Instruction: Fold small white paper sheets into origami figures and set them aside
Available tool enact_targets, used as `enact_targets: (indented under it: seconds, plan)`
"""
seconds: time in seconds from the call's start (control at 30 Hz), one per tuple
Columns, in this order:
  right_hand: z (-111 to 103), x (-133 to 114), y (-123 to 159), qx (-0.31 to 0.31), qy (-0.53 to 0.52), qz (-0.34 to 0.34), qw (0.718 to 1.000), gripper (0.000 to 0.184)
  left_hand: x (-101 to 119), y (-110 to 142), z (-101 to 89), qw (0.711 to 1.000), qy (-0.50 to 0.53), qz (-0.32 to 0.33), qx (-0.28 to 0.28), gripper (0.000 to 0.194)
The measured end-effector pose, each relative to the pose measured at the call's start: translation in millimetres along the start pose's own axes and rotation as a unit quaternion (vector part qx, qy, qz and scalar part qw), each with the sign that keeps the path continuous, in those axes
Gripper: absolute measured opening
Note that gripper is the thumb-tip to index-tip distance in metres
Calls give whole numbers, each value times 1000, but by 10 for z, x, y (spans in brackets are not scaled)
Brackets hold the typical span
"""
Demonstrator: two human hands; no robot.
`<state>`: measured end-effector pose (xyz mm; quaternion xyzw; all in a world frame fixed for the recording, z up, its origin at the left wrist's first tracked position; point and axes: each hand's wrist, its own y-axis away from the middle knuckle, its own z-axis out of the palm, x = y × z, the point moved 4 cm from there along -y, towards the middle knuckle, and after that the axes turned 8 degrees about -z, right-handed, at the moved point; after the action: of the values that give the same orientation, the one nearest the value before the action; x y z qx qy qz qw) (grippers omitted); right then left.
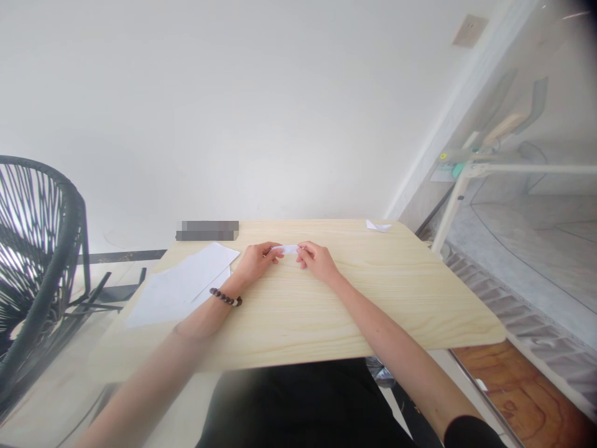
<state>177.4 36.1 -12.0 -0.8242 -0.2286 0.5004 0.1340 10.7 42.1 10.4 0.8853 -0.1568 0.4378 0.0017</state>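
A narrow strip of white paper is held at the far half of the table, midway between its sides, each end pinched between closed thumb and fingers: the left end by the left hand, the right by the right hand. Smooth white sheets are spread at left; a creased paper piece is seen near the far right corner. The pale, wood-grained, round-cornered table is backed by a plain white wall and flanked at left by a dark corded chair. The strip's long axis is directed from left to right, roughly parallel to the far edge
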Motion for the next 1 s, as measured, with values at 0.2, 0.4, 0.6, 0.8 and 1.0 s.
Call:
enact_targets:
  seconds: [0.2,0.4,0.6,0.8,1.0]
  plan:
    - [-26,7,-9,18,22,-1,1000,25,-21,-1,-12,999,-21,2,-36,44]
    - [-40,24,-13,0,8,15,1000,28,-32,6,-28,999,-45,3,-32,42]
    - [-48,53,-12,-2,-8,28,1000,30,31,31,-30,999,-37,15,-37,41]
    - [-31,37,1,-8,-29,20,999,28,50,56,-10,998,27,14,-55,44]
    - [-47,-91,22,-43,-11,-8,999,21,138,71,-7,997,11,64,-44,38]
